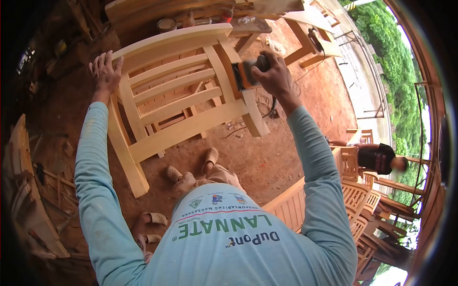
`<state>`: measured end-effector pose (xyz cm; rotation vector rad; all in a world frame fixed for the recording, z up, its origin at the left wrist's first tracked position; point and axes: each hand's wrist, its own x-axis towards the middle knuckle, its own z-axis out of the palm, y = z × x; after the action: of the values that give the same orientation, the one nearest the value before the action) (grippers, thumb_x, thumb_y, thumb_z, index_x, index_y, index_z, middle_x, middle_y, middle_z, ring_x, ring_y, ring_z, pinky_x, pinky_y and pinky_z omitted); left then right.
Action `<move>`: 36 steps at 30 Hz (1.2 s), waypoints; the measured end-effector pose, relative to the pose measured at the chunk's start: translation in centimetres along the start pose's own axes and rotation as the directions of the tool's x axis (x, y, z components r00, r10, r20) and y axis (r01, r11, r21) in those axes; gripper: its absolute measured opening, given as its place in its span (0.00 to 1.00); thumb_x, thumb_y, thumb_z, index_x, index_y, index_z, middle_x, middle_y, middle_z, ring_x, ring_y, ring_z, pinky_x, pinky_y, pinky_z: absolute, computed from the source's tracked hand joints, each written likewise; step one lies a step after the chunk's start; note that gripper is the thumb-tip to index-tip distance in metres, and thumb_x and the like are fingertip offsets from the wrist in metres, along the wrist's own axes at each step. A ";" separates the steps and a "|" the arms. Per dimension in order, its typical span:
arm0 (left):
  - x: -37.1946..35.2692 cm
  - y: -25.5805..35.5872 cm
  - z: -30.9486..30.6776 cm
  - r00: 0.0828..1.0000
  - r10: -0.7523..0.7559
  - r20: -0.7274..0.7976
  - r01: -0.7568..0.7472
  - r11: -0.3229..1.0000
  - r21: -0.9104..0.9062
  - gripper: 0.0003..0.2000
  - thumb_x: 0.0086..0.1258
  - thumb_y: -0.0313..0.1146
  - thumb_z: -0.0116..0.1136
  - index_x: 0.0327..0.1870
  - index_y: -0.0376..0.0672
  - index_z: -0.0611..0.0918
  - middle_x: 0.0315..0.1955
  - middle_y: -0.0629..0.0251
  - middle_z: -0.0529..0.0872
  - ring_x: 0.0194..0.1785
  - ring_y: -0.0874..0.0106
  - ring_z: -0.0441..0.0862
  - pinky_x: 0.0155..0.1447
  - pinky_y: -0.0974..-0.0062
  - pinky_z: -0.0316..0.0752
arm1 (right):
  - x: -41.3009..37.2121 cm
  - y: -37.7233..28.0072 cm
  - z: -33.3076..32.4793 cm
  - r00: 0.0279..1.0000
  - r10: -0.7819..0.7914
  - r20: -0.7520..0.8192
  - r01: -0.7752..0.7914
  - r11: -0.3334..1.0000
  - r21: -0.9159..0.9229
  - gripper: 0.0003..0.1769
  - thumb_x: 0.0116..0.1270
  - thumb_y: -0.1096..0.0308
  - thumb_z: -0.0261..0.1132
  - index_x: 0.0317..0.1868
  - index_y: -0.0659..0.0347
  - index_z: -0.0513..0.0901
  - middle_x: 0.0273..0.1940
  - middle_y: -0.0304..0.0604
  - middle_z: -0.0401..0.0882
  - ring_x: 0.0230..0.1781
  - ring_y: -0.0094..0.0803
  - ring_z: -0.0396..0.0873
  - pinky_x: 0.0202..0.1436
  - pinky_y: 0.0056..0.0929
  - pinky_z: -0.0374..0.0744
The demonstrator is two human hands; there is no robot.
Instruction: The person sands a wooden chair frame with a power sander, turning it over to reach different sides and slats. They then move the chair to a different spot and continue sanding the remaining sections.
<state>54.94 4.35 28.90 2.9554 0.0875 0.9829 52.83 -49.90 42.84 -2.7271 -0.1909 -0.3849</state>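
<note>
A pale, unpainted wooden chair frame point(188, 116) with several slats stands tilted in front of me. My left hand point(106, 74) is at its upper left corner, the thumb over the wood and the fingers along the outer side. On the right, my right hand point(274, 76) is wrapped around an orange and black power sander point(248, 74). The sander's flat black pad faces the chair's right side post and appears to touch it. Its underside is hidden from me.
Behind the chair is a workbench point(253, 26) with a tin point(167, 25) and bottles. Another tool point(315, 40) lies on a wooden piece at upper right. Slatted furniture point(355, 200) and a person in a black shirt point(377, 158) are at right. Scrap boards point(36, 190) lean at left.
</note>
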 end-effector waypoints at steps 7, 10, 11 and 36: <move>0.1 0.1 -0.5 1.000 -0.004 0.025 0.004 1.000 -0.010 0.29 0.82 0.58 0.49 0.72 0.47 0.78 0.68 0.56 0.80 0.75 0.55 0.71 0.81 0.40 0.53 | 2.5 -1.7 0.1 1.000 0.013 0.025 -0.012 0.998 -0.060 0.34 0.58 0.44 0.73 0.66 0.37 0.82 0.53 0.58 0.78 0.54 0.58 0.84 0.59 0.52 0.82; 0.1 -0.1 -0.4 1.000 -0.002 0.010 0.002 0.999 -0.045 0.28 0.82 0.58 0.50 0.72 0.47 0.78 0.68 0.56 0.80 0.75 0.55 0.71 0.81 0.40 0.54 | 1.1 -0.7 -0.2 1.000 0.020 0.013 -0.020 1.000 -0.001 0.35 0.58 0.44 0.73 0.67 0.39 0.81 0.54 0.59 0.78 0.55 0.59 0.84 0.60 0.52 0.83; 0.1 -0.1 -0.3 1.000 -0.001 0.003 0.001 0.999 -0.040 0.28 0.82 0.58 0.50 0.71 0.47 0.79 0.68 0.56 0.80 0.75 0.55 0.71 0.81 0.40 0.54 | 0.4 0.0 -0.2 1.000 0.021 0.007 -0.021 0.999 0.033 0.35 0.59 0.45 0.73 0.67 0.40 0.81 0.54 0.60 0.78 0.55 0.60 0.84 0.60 0.52 0.83; 0.2 0.0 -0.3 0.999 -0.016 0.045 0.016 1.000 0.006 0.30 0.82 0.59 0.49 0.73 0.47 0.77 0.71 0.55 0.78 0.77 0.55 0.69 0.83 0.40 0.51 | 0.8 2.5 -0.3 0.998 0.018 -0.057 -0.017 1.000 0.016 0.35 0.59 0.46 0.74 0.67 0.42 0.81 0.54 0.58 0.78 0.53 0.57 0.85 0.58 0.50 0.83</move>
<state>54.86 4.37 29.27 2.9752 0.1128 0.9157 53.95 -52.27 42.48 -2.6973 -0.1536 -0.4546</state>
